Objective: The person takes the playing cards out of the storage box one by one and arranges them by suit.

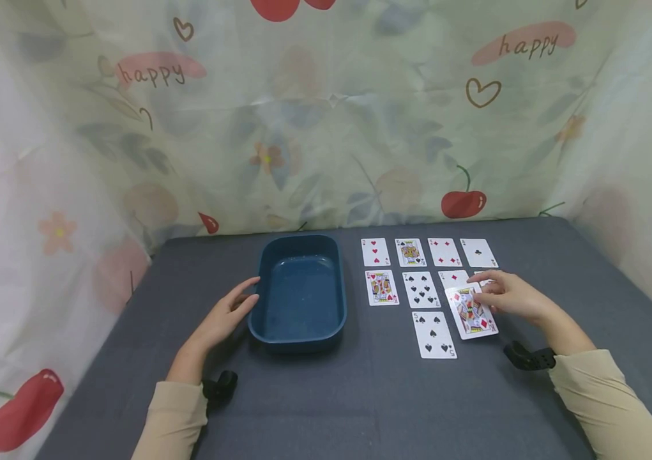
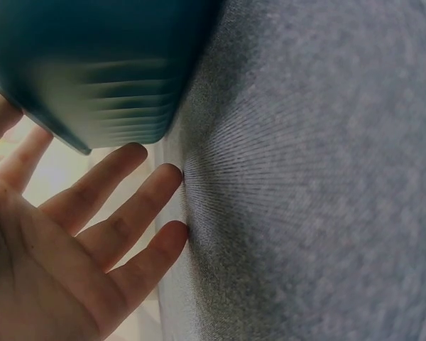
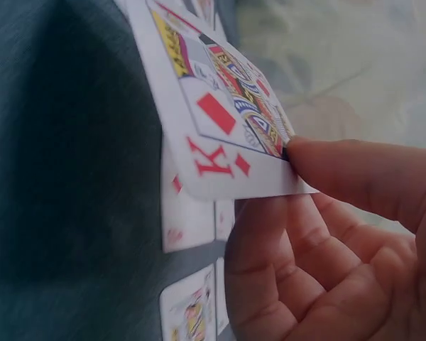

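- The left hand [image 1: 227, 317] lay on the grey table [image 1: 360, 396] just left of the blue tub [image 1: 299, 291], its grip loose and wide, fingers straight and holding nothing; the fingertips reached the tub's left wall.
- In the left wrist view the same hand [image 2: 71, 241] showed an open palm, with the fingertips [image 2: 172, 175] against the table cloth beneath the tub's curved side [image 2: 92, 71].
- The blue tub stood upright at the table's middle, with nothing visible inside.
- Right of the tub, playing cards lay face up in rows: a back row of four, starting with a heart card [image 1: 375, 252] nearest the tub, then a face card [image 1: 410, 252], a diamond card [image 1: 444, 252] and a club card [image 1: 478, 253].
- The next row held a king [image 1: 382, 287] and the seven of spades [image 1: 421, 289]; the five of spades [image 1: 433, 335] lay nearer the person.
- The king of diamonds [image 1: 471, 312], right of the five of spades and farthest from the tub, was pinched at its edge by the right hand [image 1: 511, 296], its grip narrow on the card.
- The right wrist view showed the thumb [image 3: 355, 170] on top of that card [image 3: 220, 114], fingers curled under it, the card tilted above the cards on the table.
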A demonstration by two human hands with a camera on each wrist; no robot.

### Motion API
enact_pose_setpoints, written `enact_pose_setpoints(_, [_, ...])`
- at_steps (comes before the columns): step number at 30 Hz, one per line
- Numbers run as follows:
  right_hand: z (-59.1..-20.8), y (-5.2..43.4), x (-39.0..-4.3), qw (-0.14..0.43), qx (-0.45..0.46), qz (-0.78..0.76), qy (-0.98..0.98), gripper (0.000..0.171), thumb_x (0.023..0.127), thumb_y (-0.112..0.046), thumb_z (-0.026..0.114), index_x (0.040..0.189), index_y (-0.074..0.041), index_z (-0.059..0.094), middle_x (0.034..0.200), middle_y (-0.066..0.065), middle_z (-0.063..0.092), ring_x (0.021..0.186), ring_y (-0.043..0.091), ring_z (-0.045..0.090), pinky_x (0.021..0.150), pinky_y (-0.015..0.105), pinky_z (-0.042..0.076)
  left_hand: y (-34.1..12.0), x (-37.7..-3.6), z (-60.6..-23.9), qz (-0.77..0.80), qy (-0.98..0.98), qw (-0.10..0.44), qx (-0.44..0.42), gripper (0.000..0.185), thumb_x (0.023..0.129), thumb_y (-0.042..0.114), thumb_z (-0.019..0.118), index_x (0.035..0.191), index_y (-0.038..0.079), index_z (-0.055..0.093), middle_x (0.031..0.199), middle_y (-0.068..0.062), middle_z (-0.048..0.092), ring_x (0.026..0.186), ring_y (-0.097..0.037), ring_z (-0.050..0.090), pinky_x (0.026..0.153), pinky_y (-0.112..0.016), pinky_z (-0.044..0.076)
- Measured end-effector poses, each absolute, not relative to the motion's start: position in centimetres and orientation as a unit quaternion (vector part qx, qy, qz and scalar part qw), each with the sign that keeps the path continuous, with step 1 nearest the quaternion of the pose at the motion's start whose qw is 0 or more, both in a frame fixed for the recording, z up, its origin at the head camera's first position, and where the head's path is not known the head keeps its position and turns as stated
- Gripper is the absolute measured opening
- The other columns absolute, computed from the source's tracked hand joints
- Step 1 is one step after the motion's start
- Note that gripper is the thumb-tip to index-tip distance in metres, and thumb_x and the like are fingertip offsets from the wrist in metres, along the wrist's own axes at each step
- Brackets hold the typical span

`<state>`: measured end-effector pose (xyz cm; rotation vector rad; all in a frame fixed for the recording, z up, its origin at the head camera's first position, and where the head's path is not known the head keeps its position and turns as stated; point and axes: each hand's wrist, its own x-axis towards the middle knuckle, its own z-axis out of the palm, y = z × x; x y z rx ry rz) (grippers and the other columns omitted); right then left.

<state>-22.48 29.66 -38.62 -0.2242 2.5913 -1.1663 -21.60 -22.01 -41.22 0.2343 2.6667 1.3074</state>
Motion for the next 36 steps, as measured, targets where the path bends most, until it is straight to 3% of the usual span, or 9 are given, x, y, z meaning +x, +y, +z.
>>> enact_pose_setpoints(14, [-40.1,31.2,-21.4,0.191,-0.074,-0.408,0.890,0.050,0.088,-0.015,0.063,0.127,0.007,0.042,0.086,0.002,0.063,0.072,0.005,0.055,0.064,0.025,0.051,-22.0,-21.6,-41.3,0.437,0.893,0.079,0.077,0.053,0.098,0.044,0.040,0.147,0.028,0.026,0.149,-0.017,0.034,0.135,-0.038,0.037,0.107,-0.058,0.031])
enact_pose_setpoints(23, [-40.3,31.1,-21.0,0.173,-0.059,-0.390,0.902,0.055,0.082,-0.016,0.070,0.124,0.008,0.043,0.091,0.009,0.058,0.075,0.011,0.056,0.063,0.027,0.053,-22.0,-21.6,-41.2,0.441,0.891,0.076,0.083,0.056,0.097,0.048,0.041,0.147,0.027,0.027,0.149,-0.017,0.034,0.135,-0.038,0.037,0.107,-0.057,0.031])
enact_pose_setpoints(36, [-40.4,31.0,-20.8,0.160,-0.034,-0.365,0.917,0.056,0.080,-0.015,0.072,0.120,0.010,0.043,0.081,0.005,0.053,0.072,0.013,0.054,0.059,0.027,0.054,-22.0,-21.7,-41.3,0.438,0.891,0.078,0.085,0.053,0.098,0.044,0.040,0.147,0.027,0.026,0.152,-0.015,0.030,0.137,-0.037,0.035,0.108,-0.057,0.031])
